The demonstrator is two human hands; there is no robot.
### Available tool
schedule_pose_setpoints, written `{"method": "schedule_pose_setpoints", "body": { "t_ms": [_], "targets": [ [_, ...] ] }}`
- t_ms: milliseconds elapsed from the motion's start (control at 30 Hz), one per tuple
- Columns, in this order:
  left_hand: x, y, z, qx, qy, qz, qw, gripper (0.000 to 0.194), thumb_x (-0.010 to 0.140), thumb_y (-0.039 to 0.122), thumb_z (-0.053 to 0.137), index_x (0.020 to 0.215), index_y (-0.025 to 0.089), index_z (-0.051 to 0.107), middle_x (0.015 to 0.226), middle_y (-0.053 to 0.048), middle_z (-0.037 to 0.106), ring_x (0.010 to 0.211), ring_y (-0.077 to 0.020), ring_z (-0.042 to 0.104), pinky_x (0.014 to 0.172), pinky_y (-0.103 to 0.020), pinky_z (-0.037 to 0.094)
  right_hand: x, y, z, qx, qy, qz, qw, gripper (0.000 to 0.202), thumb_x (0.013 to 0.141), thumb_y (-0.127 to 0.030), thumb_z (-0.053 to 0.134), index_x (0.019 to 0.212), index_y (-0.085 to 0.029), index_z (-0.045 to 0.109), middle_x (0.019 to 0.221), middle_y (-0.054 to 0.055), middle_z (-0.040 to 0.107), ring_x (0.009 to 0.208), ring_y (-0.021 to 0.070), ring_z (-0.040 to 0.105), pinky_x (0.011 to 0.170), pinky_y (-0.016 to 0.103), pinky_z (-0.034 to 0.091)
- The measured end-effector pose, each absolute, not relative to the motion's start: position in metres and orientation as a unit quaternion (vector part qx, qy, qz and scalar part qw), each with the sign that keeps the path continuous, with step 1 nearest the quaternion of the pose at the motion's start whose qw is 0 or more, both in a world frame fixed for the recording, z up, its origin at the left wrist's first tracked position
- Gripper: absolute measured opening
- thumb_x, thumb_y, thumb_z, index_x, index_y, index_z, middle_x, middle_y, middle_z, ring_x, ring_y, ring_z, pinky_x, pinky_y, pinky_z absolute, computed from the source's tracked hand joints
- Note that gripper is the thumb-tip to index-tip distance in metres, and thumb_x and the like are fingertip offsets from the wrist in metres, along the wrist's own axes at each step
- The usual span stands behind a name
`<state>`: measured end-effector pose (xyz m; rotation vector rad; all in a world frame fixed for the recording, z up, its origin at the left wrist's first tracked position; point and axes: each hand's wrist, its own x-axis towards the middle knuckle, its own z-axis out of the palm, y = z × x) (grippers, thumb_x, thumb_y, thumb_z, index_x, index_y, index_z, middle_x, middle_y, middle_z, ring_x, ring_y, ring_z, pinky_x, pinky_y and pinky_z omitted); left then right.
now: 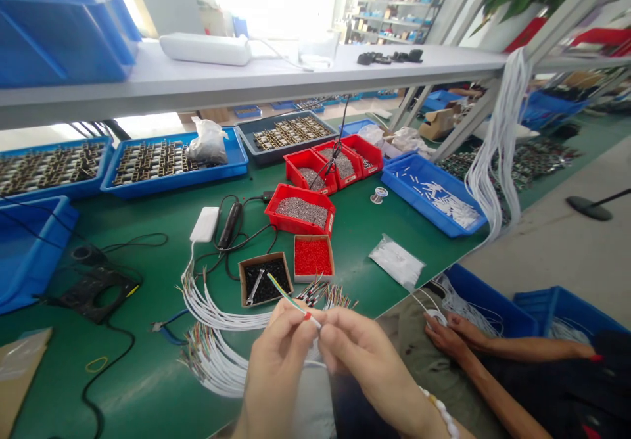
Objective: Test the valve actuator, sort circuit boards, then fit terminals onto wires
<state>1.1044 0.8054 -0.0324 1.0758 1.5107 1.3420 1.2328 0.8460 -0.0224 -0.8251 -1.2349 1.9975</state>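
Near the bottom centre, my left hand (280, 353) and my right hand (357, 347) meet around one white cable (314, 321). Each pinches it between thumb and fingers. A red band sits on the cable between the fingertips, and green and yellow wires stick out up and left beyond it. Just behind the hands are a box of black pieces (279, 273) with a wrench (255, 286) on top and a box of red pieces (313, 255). Bundles of white cables (221, 317) with stripped coloured ends lie left of my left hand.
Red bins (300, 209) of small metal parts, blue trays (180, 176), a white tray load and a plastic bag (397, 261) stand behind. A black device (101, 288) lies left. At right, another person's hands (451, 334) hold white cable. A shelf (276, 84) crosses above.
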Motion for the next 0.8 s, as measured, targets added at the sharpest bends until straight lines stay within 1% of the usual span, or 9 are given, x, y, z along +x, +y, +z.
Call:
{"method": "schedule_pose_setpoints", "body": {
  "t_ms": [33,100,167,233,300,467,567,700,800],
  "targets": [
    [1.106,0.806,-0.031,0.418,0.607,0.553,0.389,0.015,0.087,0.035,0.062,0.089,0.022,0.070,0.087,-0.001,0.070,0.084,-0.0115,0.065,0.075,-0.017,0.051,1.232,0.846,-0.023,-0.313,-0.461,0.766,0.320,0.032,0.091,-0.046,0.058,0.090,-0.015,0.059,0.060,-0.004,0.049,0.053,0.0081,0.035,0.051,0.022,0.026],
    [1.108,0.807,-0.030,0.376,0.610,0.613,0.332,0.007,0.083,0.029,0.066,0.089,0.024,0.067,0.086,0.003,0.071,0.080,-0.0090,0.067,0.072,-0.014,0.052,1.231,0.846,-0.023,-0.305,-0.453,0.770,0.329,0.031,0.092,-0.041,0.059,0.112,-0.018,0.055,0.064,-0.004,0.055,0.054,0.0082,0.039,0.053,0.021,0.029],
    [1.110,0.807,-0.030,0.352,0.603,0.662,0.273,0.007,0.080,0.022,0.069,0.084,0.025,0.064,0.081,0.006,0.070,0.075,-0.0065,0.067,0.070,-0.011,0.052,1.231,0.845,-0.022,-0.299,-0.463,0.761,0.343,0.030,0.094,-0.037,0.058,0.118,-0.020,0.054,0.066,-0.004,0.058,0.059,0.0084,0.045,0.057,0.021,0.032],
    [1.111,0.804,-0.033,0.379,0.596,0.671,0.228,0.009,0.080,0.017,0.069,0.081,0.024,0.064,0.081,0.007,0.069,0.077,-0.0053,0.067,0.074,-0.009,0.051,1.231,0.844,-0.019,-0.290,-0.481,0.752,0.344,0.026,0.095,-0.033,0.057,0.117,-0.021,0.055,0.067,-0.004,0.058,0.061,0.0082,0.047,0.060,0.021,0.035],
    [1.110,0.801,-0.036,0.416,0.592,0.660,0.201,0.012,0.082,0.013,0.066,0.085,0.024,0.065,0.086,0.006,0.068,0.082,-0.0052,0.066,0.078,-0.009,0.050,1.233,0.843,-0.016,-0.282,-0.501,0.747,0.334,0.025,0.095,-0.031,0.057,0.117,-0.021,0.055,0.067,-0.003,0.058,0.060,0.0080,0.048,0.059,0.020,0.036],
    [1.108,0.796,-0.042,0.467,0.580,0.647,0.164,0.017,0.083,0.008,0.063,0.089,0.024,0.065,0.088,0.004,0.067,0.086,-0.0082,0.063,0.080,-0.014,0.050,1.238,0.841,-0.011,-0.282,-0.533,0.737,0.305,0.026,0.095,-0.035,0.056,0.114,-0.019,0.051,0.066,-0.003,0.058,0.057,0.0084,0.047,0.055,0.020,0.034],
    [1.110,0.794,-0.043,0.460,0.587,0.638,0.190,0.018,0.084,0.008,0.062,0.088,0.026,0.064,0.088,0.004,0.066,0.086,-0.0099,0.062,0.080,-0.017,0.049,1.238,0.839,-0.010,-0.293,-0.536,0.733,0.301,0.025,0.095,-0.037,0.055,0.110,-0.018,0.049,0.064,-0.004,0.057,0.056,0.0085,0.045,0.054,0.021,0.033],
    [1.112,0.790,-0.042,0.458,0.579,0.637,0.223,0.018,0.084,0.010,0.062,0.087,0.028,0.062,0.085,0.006,0.066,0.083,-0.0101,0.061,0.079,-0.018,0.047,1.238,0.837,-0.010,-0.291,-0.515,0.744,0.310,0.026,0.094,-0.040,0.056,0.103,-0.018,0.048,0.063,-0.004,0.055,0.056,0.0083,0.045,0.054,0.021,0.033],
    [1.113,0.789,-0.040,0.468,0.572,0.632,0.233,0.017,0.085,0.011,0.062,0.086,0.028,0.062,0.083,0.006,0.067,0.080,-0.0104,0.062,0.078,-0.018,0.047,1.238,0.836,-0.012,-0.288,-0.497,0.750,0.328,0.022,0.095,-0.039,0.056,0.097,-0.018,0.049,0.062,-0.005,0.053,0.056,0.0071,0.042,0.054,0.020,0.032]
  ]
}}
